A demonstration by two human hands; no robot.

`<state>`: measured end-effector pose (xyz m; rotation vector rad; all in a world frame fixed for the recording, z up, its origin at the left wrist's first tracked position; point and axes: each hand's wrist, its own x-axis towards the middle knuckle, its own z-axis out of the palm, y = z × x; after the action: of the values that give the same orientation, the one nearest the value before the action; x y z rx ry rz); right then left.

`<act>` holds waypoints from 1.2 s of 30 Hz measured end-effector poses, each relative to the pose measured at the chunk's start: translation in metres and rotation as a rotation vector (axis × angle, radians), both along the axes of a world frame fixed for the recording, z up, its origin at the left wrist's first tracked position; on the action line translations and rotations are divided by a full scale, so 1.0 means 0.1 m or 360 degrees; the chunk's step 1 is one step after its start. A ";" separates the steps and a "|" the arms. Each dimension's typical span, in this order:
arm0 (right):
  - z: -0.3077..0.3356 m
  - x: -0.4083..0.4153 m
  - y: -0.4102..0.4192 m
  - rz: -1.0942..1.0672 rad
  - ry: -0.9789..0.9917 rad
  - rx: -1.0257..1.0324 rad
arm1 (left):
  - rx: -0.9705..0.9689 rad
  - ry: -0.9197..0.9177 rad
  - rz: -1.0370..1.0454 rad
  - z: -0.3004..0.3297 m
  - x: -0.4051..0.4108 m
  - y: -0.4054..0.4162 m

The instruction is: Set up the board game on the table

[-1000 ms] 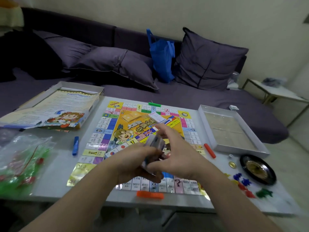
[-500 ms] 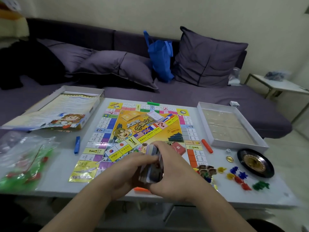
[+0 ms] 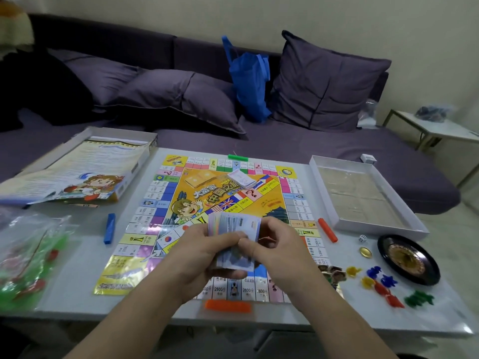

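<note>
Board game (image 3: 207, 203) lies unfolded and flat at the middle of the white bench (image 3: 77, 294), colour side up. Left hand (image 3: 204, 257) is curled around a stack of play money (image 3: 233, 237), fingers wrapped under it and thumb across the top; the stack is held above the near half of the board. Right hand (image 3: 280, 250) pinches the right side of the same stack, thumb lying on the uppermost note. Both forearms enter from the near edge.

A small card pile (image 3: 241, 178) rests on the board's far centre. Four coloured bars lie just outside the board edges: green bar (image 3: 237, 158) at the far side, blue bar (image 3: 109, 228) at the left, red bar (image 3: 327, 230) at the right, orange bar (image 3: 228, 306) at the near side.

Right of the board: an open white box tray (image 3: 368, 226), a white die (image 3: 362, 238), a gold token (image 3: 365, 252), a black roulette wheel (image 3: 408, 259), and a loose group of coloured player pieces (image 3: 381, 281) in yellow, blue, red and green. Left of the board: a box lid (image 3: 85, 174) holding a printed sheet, tilted over the bench's far left corner, and a clear bag (image 3: 28, 255) of green and red pieces.

Behind the bench: a purple sofa (image 3: 311, 156) with cushions and a blue bag (image 3: 250, 81) standing upright
</note>
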<state>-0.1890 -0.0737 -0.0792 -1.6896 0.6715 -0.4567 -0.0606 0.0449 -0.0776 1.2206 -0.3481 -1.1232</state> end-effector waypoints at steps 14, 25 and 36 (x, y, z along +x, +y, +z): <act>0.00 -0.04 -0.05 -0.0187 0.0021 -0.0102 | -0.0018 -0.0001 0.0091 -0.06 -0.02 0.01; 0.00 -0.13 -0.04 -0.0119 0.0089 -0.0119 | 0.0010 -0.0149 0.0138 -0.02 -0.13 0.05; -0.02 -0.16 -0.06 -0.0154 0.0145 -0.0044 | 0.0076 -0.0120 0.0100 -0.06 -0.14 0.04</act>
<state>-0.2052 -0.0799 -0.0808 -1.7171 0.8198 -0.4612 -0.0746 0.0489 -0.0836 1.3100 -0.3398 -1.0386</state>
